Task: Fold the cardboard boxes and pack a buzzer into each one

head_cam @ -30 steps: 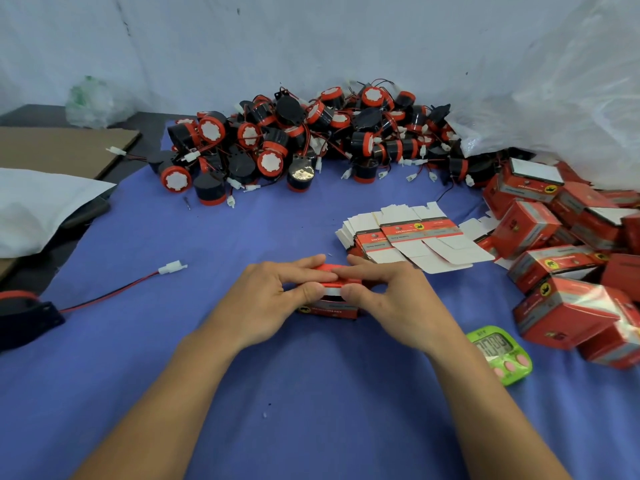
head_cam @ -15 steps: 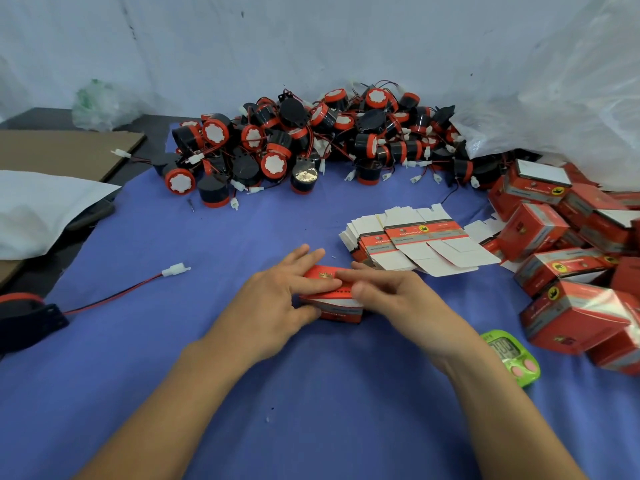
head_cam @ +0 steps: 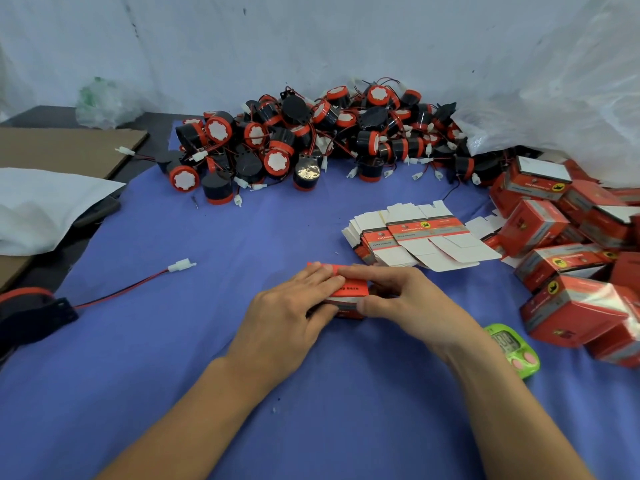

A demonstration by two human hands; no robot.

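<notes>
Soft, even light falls from above, so the table (head_cam: 242,237) reads bright and shadows stay faint. Only a thin dark rim lies under the left hand (head_cam: 291,303), the right hand (head_cam: 412,299) and the cardboard box (head_cam: 349,289) they hold. Glare whitens the plastic sheet (head_cam: 554,109) and one buzzer (head_cam: 306,173). Wide-angle bending curves the edges, and the timer (head_cam: 512,348) digits are blurred.

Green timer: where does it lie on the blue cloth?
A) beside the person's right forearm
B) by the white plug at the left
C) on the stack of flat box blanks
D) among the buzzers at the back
A: the green timer lies on the blue cloth close beside the right forearm.
</notes>
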